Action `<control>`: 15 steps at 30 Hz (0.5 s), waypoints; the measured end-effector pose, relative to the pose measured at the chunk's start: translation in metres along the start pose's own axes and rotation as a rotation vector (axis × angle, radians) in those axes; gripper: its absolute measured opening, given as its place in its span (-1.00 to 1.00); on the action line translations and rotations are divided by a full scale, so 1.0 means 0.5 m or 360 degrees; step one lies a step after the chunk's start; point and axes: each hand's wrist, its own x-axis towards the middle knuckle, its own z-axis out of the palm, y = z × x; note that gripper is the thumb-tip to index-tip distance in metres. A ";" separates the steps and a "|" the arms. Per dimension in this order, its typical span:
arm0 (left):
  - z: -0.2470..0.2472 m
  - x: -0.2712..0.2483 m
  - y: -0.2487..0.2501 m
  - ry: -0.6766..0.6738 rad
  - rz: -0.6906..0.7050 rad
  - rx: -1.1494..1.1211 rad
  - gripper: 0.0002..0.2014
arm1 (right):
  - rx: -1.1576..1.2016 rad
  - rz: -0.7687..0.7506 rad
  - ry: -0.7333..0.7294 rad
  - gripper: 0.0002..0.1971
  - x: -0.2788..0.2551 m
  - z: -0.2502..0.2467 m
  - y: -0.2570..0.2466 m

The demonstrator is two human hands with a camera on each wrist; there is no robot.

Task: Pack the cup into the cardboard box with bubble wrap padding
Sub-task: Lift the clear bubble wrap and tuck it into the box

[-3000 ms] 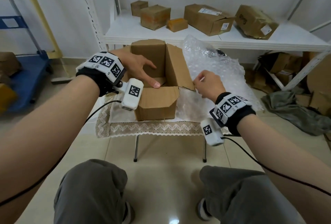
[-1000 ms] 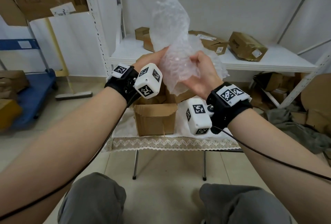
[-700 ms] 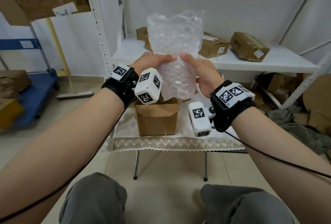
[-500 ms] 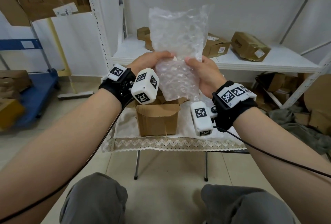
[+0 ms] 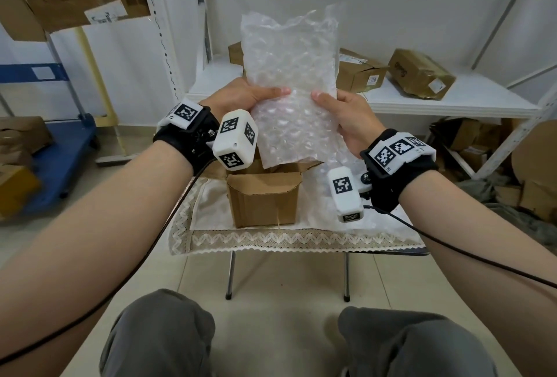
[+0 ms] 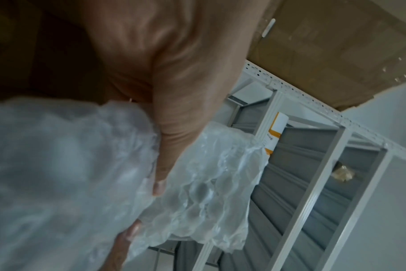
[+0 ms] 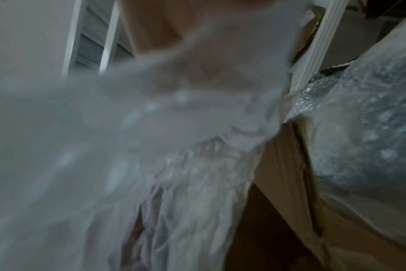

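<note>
Here, left hand (image 5: 241,97) and right hand (image 5: 346,117) raised, fingers gripping upright bubble wrap (image 5: 294,90) sides.

Head view down over both forearms; wrist views close, upward along each palm; shared: bubble wrap (image 5: 291,99).

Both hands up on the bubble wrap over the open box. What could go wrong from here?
1. The bubble wrap stands taller than the cardboard box; pushed in flat it may bunch instead of lining it.
2. Left hand and right hand both grip it, so nothing steadies the box.
3. No cup is visible.
</note>
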 end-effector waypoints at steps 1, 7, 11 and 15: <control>0.003 -0.003 0.002 0.0018 0.0034 0.0032 -0.89 | 0.0004 0.0010 0.0001 -0.62 0.002 0.000 0.000; -0.007 0.006 -0.010 0.0160 0.0023 -0.0058 -0.71 | -0.0088 0.0059 0.0017 -0.64 0.005 -0.001 -0.006; -0.023 -0.002 -0.017 0.0011 -0.0195 -0.0110 -0.61 | -0.0145 0.0059 0.0062 -0.58 0.017 -0.004 -0.004; -0.045 -0.002 -0.033 -0.0144 -0.0293 -0.0055 -0.49 | -0.0049 0.0132 -0.0007 -0.65 0.024 -0.002 0.009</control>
